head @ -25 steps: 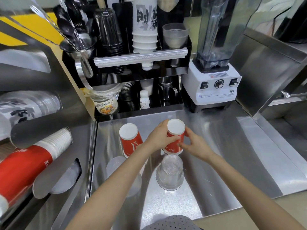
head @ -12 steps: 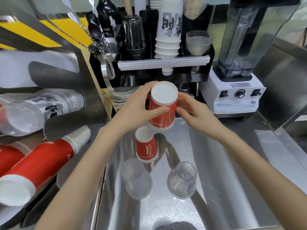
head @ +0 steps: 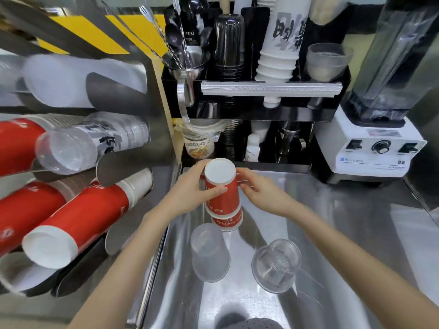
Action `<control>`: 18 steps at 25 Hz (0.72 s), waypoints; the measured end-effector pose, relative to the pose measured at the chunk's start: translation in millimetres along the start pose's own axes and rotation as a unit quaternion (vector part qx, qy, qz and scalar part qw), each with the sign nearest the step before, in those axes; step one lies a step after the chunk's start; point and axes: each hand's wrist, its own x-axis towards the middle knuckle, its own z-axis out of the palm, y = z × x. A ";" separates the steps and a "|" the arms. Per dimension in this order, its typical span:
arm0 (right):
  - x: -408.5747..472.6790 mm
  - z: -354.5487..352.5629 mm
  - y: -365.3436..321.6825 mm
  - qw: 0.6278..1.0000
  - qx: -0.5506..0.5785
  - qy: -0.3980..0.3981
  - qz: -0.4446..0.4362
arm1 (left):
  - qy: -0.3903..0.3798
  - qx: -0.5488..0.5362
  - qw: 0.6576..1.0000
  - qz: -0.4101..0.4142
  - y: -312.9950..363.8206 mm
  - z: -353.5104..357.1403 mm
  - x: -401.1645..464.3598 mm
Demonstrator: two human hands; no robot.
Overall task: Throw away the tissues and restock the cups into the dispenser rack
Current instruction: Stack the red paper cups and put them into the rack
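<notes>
My left hand (head: 190, 191) grips an upside-down red paper cup (head: 222, 188) at the counter's middle. My right hand (head: 259, 189) holds the same cup from the right side. Directly beneath it, a second upside-down red cup (head: 228, 222) shows only its lower part; I cannot tell whether the two touch. A frosted plastic cup (head: 209, 255) and a clear plastic cup (head: 276, 265) stand inverted nearer to me. The dispenser rack (head: 128, 167) on the left holds stacks of red cups (head: 76, 217) and clear printed cups (head: 90, 143). No tissues are visible.
A black organiser shelf (head: 270, 89) at the back carries utensils, black cups and white printed cups. A white blender (head: 373, 148) stands at the back right. The steel counter (head: 344, 233) stretches to the right, with a steel wall beyond it.
Both hands lifted the red cup off the counter, carried it left, then lowered it over the other red cup. The view shifted toward the rack.
</notes>
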 end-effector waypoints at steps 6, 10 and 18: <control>7.8 24.6 29.0 0.994 0.017 -0.083 0.066 | -0.026 -0.025 0.997 -0.061 -39.0 25.6 1.5; 7.4 29.7 37.5 0.990 -0.002 -0.124 0.072 | -0.027 -0.025 0.996 -0.079 -48.8 36.6 1.5; 15.9 33.5 47.4 0.994 0.017 -0.086 0.071 | -0.065 -0.007 0.992 -0.113 -59.5 42.4 1.2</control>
